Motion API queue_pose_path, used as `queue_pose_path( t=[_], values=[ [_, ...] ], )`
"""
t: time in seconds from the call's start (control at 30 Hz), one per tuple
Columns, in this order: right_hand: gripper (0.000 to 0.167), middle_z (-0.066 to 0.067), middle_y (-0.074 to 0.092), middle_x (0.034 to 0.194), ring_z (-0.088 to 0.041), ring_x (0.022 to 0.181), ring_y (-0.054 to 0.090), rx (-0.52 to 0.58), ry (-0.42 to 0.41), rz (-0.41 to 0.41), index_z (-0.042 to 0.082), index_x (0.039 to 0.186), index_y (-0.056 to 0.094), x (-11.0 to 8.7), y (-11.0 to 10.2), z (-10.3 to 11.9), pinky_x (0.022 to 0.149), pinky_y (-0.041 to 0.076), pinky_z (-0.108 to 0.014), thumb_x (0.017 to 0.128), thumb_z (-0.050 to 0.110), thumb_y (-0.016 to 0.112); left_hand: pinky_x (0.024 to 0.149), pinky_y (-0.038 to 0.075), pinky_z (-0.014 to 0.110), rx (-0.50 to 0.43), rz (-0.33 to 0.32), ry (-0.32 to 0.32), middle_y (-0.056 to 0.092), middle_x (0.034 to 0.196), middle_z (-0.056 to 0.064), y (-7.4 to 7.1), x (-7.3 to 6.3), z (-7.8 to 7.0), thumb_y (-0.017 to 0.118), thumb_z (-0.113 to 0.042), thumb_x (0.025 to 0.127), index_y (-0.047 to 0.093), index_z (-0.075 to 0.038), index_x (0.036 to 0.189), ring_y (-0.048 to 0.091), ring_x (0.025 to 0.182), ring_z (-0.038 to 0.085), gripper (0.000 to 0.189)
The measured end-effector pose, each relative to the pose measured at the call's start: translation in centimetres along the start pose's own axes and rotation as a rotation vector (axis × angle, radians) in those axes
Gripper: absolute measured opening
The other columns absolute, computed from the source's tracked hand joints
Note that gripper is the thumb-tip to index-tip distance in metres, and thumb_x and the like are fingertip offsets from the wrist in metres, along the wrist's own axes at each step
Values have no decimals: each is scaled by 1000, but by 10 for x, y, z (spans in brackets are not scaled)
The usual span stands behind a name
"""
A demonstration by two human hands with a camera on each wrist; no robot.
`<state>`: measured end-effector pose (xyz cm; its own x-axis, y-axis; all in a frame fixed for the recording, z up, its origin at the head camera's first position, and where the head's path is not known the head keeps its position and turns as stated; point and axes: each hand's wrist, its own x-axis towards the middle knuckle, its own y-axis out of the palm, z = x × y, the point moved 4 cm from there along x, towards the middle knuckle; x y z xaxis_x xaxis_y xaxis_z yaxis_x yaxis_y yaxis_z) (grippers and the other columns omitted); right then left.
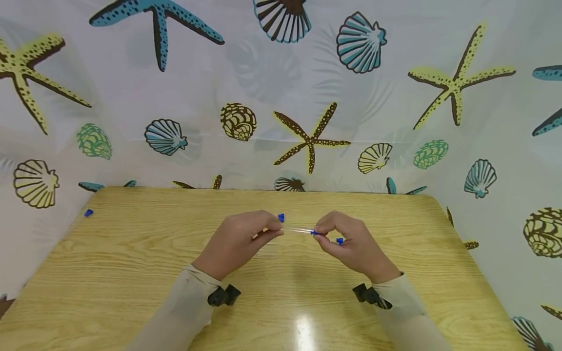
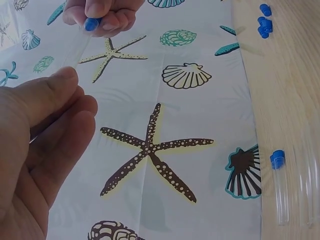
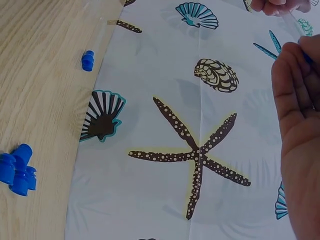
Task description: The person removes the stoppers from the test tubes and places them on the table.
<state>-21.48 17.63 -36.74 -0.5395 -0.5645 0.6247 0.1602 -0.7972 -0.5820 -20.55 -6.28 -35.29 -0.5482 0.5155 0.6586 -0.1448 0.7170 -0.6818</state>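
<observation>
A clear test tube [image 1: 298, 229] is held up level between both hands, above the wooden table. My left hand [image 1: 241, 241] pinches it between thumb and fingers near its left end. On the tube's right end is a blue cap [image 1: 313, 232], pinched by the thumb and fingers of my right hand [image 1: 351, 243]. The left wrist view shows the cap [image 2: 92, 24] at the tube's end, the right fingers around it. How far the cap sits on the tube cannot be told. The tube's other end is hidden by the left fingers.
Several loose blue caps [image 3: 20, 172] lie in a cluster on the table [image 3: 40, 100]. A capped tube [image 2: 281, 192] lies near more clear tubes [image 2: 310, 190]. One blue piece [image 1: 89, 213] sits at the far left edge. A patterned cloth [image 1: 263, 161] hangs behind the table.
</observation>
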Motion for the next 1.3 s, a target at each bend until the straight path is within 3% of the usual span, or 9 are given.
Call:
queue_pose_path(
  t=[0.17,0.33,0.47,0.6,0.83,0.97,1.1,1.3],
  values=[
    [19,-2,70,102,-14,92,68,19,27,58,11,101,69,-1,-2,-1,81,59,-28,93,-6,72,76,59,24,-16,10,23,77,99,-3,1,1,0,81,-6,88,72,-15,99,73,90,7,17],
    [3,-3,69,99,-15,88,68,-19,-27,-14,10,98,67,-1,-2,1,79,58,-25,100,10,69,66,55,18,21,32,6,75,93,-6,2,0,-1,82,-13,89,73,-16,97,64,72,1,13],
    [14,-5,69,97,-14,82,65,-46,-66,-73,10,99,66,2,2,2,76,56,-21,93,-1,74,61,52,17,46,37,-21,75,91,-7,0,-1,1,83,-17,89,74,-17,96,60,67,-1,12],
    [28,-5,69,98,-14,84,66,-78,-76,-63,9,103,67,4,4,3,77,56,-20,86,-12,75,63,54,19,35,20,-25,76,93,-6,-2,0,3,82,-14,89,73,-16,97,65,72,1,12],
    [26,-2,69,99,-11,86,67,-39,-22,41,11,100,67,4,4,2,76,58,-25,88,-11,74,74,59,23,47,44,-17,76,97,-6,-4,2,5,82,-13,89,71,-16,100,72,86,5,15],
    [20,-1,69,97,-12,85,67,-51,-15,4,10,97,68,3,3,3,77,57,-24,89,-7,75,67,56,20,69,73,-37,76,95,-7,-3,2,3,82,-16,90,71,-17,99,66,76,1,14],
    [24,-5,69,96,-15,84,67,-70,-48,-59,9,97,66,4,4,4,78,57,-22,86,-10,76,61,51,19,81,79,-59,75,93,-7,-2,1,2,82,-18,90,71,-18,98,58,68,0,13],
    [29,-4,68,97,-13,83,64,-16,-35,-32,11,98,66,3,7,4,75,57,-23,85,-14,74,69,57,21,80,61,-38,76,96,-7,-3,0,3,80,-16,91,71,-17,99,68,78,3,12]
  ],
)
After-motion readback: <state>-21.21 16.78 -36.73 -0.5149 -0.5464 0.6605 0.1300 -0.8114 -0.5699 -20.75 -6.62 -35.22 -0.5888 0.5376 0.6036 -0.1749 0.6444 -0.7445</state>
